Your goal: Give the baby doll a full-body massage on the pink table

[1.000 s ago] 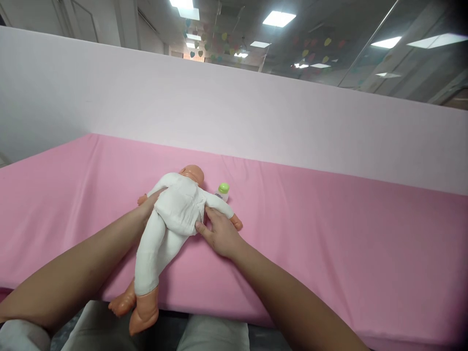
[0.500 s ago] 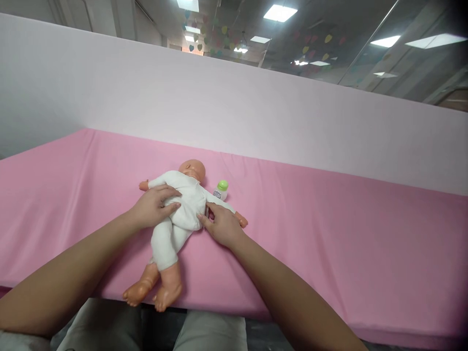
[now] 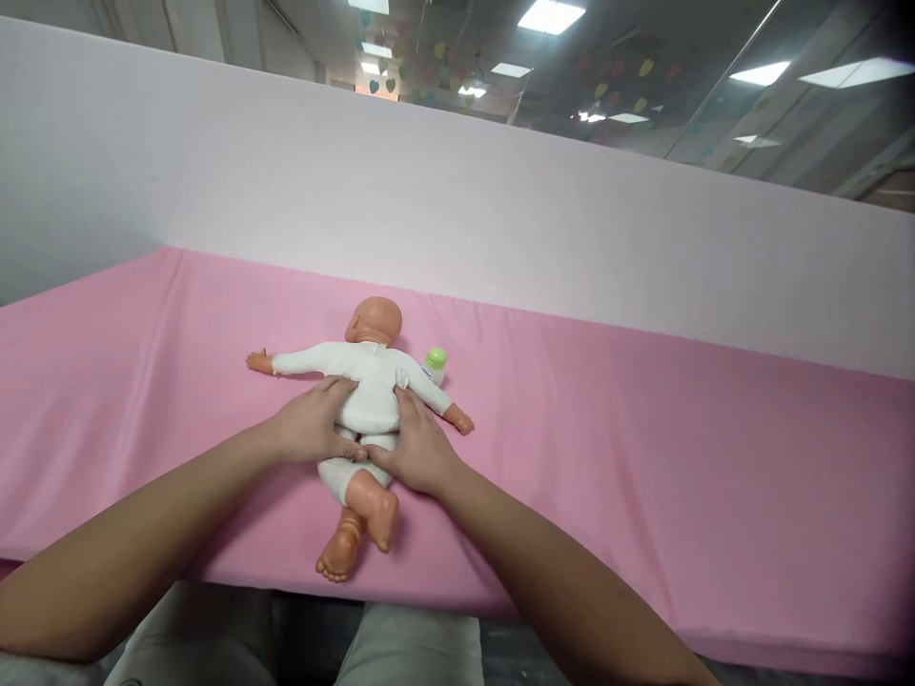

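- Doll [image 3: 368, 405] on table [image 3: 572, 495] (pink cover), approx mid-view: head at far end twd white panel [image 3: 457, 210], feet twd nr edge.
- Doll's white outfit covers torso, arms & part of legs; head, hands & feet bare. Rounded back of head shows.
- L hand [image 3: 309, 424] on one side of doll: fingers laid at waist, thumb spread well apart fr. them, tip over upper legs.
- R hand [image 3: 421, 446] on opp. side, same way: fingers along waist, thumb out over upper legs.
- Doll's hips btwn the 2 hands; thumb tips v. close, can't tell if touching.
- Doll's arms out both sides: 1 approx straight to L, other slants down on R, its end nr R hand.
- Doll's lower legs crossed, 1 foot nearer table edge.
- Btl w/ green cap [image 3: 436, 362] upright just beyond slanted arm, lower part partly hidden.
- Above panel: ceiling lights [image 3: 551, 16], coloured heart shapes [image 3: 646, 68].
- Person's trouser legs [image 3: 411, 643] below nr edge.
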Demonstrator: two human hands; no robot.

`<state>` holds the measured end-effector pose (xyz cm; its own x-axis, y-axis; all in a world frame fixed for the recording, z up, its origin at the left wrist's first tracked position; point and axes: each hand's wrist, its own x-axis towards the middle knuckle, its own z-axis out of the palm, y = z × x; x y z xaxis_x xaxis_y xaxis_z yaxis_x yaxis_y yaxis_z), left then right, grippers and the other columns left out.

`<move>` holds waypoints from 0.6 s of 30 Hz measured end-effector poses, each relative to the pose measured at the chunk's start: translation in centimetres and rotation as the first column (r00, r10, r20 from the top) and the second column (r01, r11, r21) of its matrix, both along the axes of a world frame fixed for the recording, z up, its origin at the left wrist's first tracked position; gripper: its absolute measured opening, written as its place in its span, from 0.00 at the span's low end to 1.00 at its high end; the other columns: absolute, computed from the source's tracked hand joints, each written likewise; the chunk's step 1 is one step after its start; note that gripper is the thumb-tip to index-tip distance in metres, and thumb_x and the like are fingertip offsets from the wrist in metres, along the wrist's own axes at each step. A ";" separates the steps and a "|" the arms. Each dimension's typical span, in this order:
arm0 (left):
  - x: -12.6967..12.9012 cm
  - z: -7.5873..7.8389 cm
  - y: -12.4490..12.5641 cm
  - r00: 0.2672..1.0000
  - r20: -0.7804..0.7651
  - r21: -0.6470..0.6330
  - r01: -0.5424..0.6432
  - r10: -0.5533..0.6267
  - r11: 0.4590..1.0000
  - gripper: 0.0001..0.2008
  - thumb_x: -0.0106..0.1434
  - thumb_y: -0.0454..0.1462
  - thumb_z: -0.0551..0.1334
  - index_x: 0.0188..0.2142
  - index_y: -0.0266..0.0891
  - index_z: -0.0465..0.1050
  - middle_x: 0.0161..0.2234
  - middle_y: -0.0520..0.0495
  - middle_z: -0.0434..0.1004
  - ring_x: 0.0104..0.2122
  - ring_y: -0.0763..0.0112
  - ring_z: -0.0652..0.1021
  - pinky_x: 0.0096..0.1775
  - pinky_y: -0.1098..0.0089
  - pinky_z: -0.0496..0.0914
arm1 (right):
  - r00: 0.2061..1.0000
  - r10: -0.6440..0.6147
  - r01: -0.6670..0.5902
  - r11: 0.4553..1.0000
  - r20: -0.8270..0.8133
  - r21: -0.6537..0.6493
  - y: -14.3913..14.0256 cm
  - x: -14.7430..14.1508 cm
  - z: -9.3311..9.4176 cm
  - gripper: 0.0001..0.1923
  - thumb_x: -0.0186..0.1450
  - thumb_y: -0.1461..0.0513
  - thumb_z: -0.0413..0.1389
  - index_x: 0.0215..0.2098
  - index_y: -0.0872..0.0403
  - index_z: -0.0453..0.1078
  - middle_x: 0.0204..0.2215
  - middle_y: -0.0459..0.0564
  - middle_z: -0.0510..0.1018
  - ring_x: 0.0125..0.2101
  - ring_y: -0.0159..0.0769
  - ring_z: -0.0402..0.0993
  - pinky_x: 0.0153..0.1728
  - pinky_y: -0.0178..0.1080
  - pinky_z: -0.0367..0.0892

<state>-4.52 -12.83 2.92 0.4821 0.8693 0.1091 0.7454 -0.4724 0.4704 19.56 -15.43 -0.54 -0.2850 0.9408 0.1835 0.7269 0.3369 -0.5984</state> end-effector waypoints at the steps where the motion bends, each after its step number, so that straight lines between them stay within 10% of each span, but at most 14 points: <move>1: -0.2 0.1 0.1 1.000 -0.012 -0.008 0.017 -0.017 1.000 0.59 0.49 0.58 0.76 0.73 0.39 0.58 0.72 0.32 0.59 0.67 0.36 0.67 0.61 0.47 0.69 | 1.000 -0.010 0.010 1.000 0.003 -0.030 0.1 0.2 0.2 0.57 0.60 0.48 0.68 0.77 0.56 0.46 0.75 0.66 0.52 0.75 0.63 0.46 0.72 0.64 0.52; 12: -2.1 0.9 0.9 0.990 -0.057 -0.001 0.133 -0.133 0.991 0.55 0.51 0.46 0.77 0.75 0.41 0.57 0.73 0.33 0.57 0.69 0.39 0.65 0.64 0.49 0.67 | 0.995 0.092 -0.091 0.996 0.041 -0.012 0.4 2.0 1.3 0.49 0.57 0.62 0.62 0.75 0.56 0.53 0.71 0.63 0.62 0.70 0.56 0.59 0.69 0.58 0.59; 18: -2.4 1.3 0.8 0.979 -0.030 0.079 0.205 -0.204 0.975 0.44 0.53 0.51 0.76 0.66 0.40 0.70 0.62 0.37 0.73 0.59 0.46 0.75 0.56 0.55 0.72 | 0.997 0.072 -0.076 0.987 0.036 0.142 0.9 3.3 2.1 0.24 0.60 0.62 0.62 0.55 0.50 0.74 0.49 0.52 0.81 0.48 0.47 0.77 0.50 0.49 0.72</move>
<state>-6.89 -12.05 4.26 0.6518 0.7406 0.1631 0.6384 -0.6520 0.4091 22.90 -14.55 1.56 -0.3606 0.8816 0.3047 0.7141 0.4711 -0.5178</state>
